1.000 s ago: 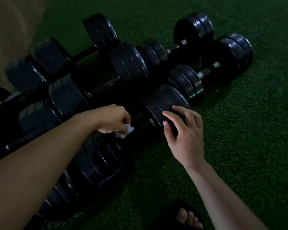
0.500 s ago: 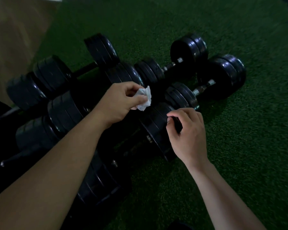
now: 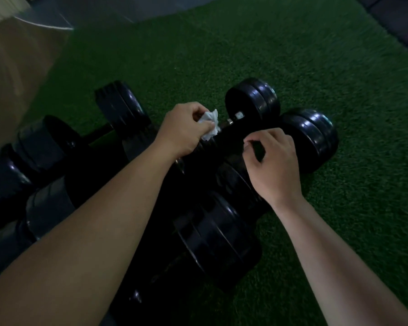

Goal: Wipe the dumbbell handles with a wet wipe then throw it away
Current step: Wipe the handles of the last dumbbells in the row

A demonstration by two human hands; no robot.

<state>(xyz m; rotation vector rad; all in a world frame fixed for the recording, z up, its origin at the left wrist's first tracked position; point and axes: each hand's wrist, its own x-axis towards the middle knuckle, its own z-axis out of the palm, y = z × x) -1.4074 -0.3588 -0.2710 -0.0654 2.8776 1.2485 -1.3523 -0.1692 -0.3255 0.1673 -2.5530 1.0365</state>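
We see the crumpled white wipe (image 3: 209, 124) pinched between the thumb and curled fingers of the left hand (image 3: 184, 130). It is just above the handle end of a black dumbbell (image 3: 252, 97). The right hand (image 3: 272, 161) curls its fingers over a nearby plate (image 3: 258, 148). Other dumbbells (image 3: 120, 107) lie close-packed to the left, all on green turf (image 3: 339, 208).

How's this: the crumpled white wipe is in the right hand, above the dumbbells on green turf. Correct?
No. The head view shows the wipe in the left hand, above the dumbbells on green turf; the right hand grips a weight plate.
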